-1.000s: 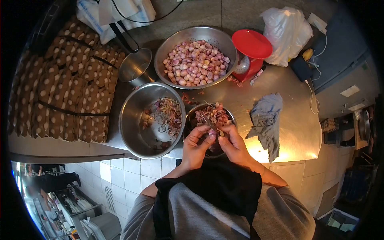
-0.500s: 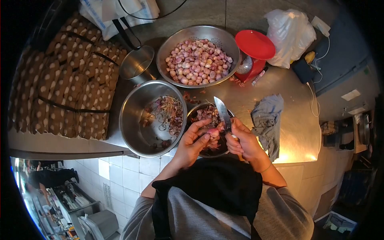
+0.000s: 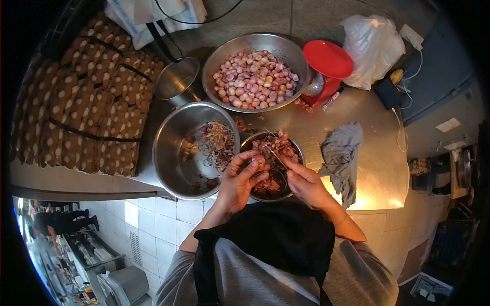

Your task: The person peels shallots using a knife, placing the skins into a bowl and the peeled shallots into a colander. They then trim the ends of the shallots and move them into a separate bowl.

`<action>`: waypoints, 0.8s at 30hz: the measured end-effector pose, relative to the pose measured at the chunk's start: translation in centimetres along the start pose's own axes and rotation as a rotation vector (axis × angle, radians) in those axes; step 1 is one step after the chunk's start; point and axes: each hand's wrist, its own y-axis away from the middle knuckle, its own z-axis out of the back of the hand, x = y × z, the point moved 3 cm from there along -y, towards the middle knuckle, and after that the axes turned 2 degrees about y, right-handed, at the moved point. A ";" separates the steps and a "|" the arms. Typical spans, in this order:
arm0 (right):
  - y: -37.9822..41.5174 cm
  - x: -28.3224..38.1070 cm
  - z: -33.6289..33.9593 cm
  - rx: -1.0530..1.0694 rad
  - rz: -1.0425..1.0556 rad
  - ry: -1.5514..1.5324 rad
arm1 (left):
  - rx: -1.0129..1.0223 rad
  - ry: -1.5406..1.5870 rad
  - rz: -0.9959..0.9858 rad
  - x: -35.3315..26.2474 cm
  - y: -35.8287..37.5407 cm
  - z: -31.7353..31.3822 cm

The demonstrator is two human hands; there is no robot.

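Between the thumb and fingers of my left hand [image 3: 239, 182] is a pink shallot [image 3: 259, 161]. My right hand [image 3: 307, 184] is closed on a knife [image 3: 276, 156], its blade seen nearly edge-on and pointing up and left, close to the shallot. Both hands are over a dark bowl [image 3: 300, 153] of reddish skins. To the left, a wide steel bowl [image 3: 171, 168] holds skins and root trimmings [image 3: 219, 143]. Beyond the hands stands a steel colander [image 3: 301, 56] heaped with peeled shallots [image 3: 255, 79].
Egg trays [image 3: 87, 112] are stacked at the left, near a steel pot [image 3: 178, 79]. A red scale [image 3: 328, 60], a marker [image 3: 333, 100], a white plastic bag [image 3: 375, 48] and a grey cloth [image 3: 343, 153] are to the right. Another person [image 3: 61, 223] stands far off at lower left.
The knife has turned from showing its broad side upright to a thin edge tilted left. My right hand has shifted slightly, and the shallot has moved a little left and up with my left fingers.
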 end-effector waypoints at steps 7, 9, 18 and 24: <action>-0.1 0.8 -1.0 -0.048 0.374 0.547 | 0.024 -0.031 0.001 0.8 -0.2 0.4; 0.0 0.7 -1.1 -0.066 0.376 0.623 | 0.032 -0.016 -0.001 0.9 -0.1 0.3; 0.0 0.5 -0.8 -0.082 0.340 0.451 | 0.079 0.007 0.021 0.9 -0.1 0.3; -0.1 0.1 0.8 -0.181 0.149 0.216 | 0.101 -0.021 0.001 0.0 0.5 -1.0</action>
